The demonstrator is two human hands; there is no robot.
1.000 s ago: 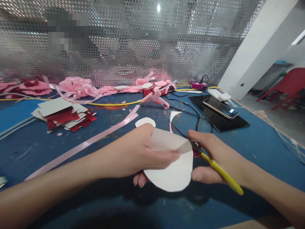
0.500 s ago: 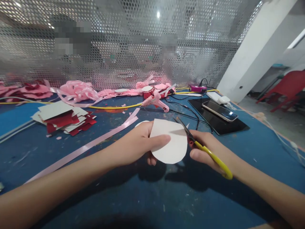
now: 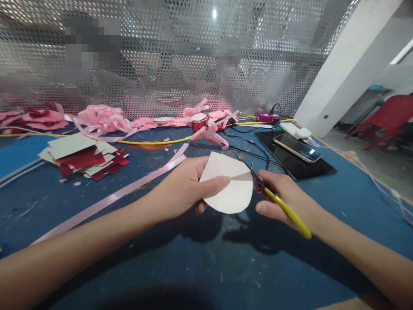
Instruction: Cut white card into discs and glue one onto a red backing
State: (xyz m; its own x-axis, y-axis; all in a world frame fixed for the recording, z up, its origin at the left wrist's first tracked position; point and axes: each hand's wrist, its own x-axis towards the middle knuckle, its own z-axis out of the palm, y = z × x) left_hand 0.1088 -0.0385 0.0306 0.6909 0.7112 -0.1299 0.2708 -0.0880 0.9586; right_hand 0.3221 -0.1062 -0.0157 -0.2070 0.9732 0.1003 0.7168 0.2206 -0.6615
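My left hand (image 3: 185,189) pinches a white rounded paper cut-out (image 3: 230,187) between thumb and fingers, holding it above the blue table (image 3: 193,267). My right hand (image 3: 285,200) is closed round the yellow handles of a pair of scissors (image 3: 277,200). The scissor blades point up and left and lie against the paper's right edge, where a straight cut line runs into the sheet.
A long pink ribbon strip (image 3: 106,200) crosses the table to my left. Behind it lie a stack of red and white card (image 3: 82,157), pink ribbon bows (image 3: 100,118), a pink glue gun (image 3: 211,133), black cables, a phone (image 3: 297,148) on a black tablet, and a perforated metal screen.
Both hands and the paper have moved away from me and up the table. The paper has been turned, and the scissor blades sit at its right edge.
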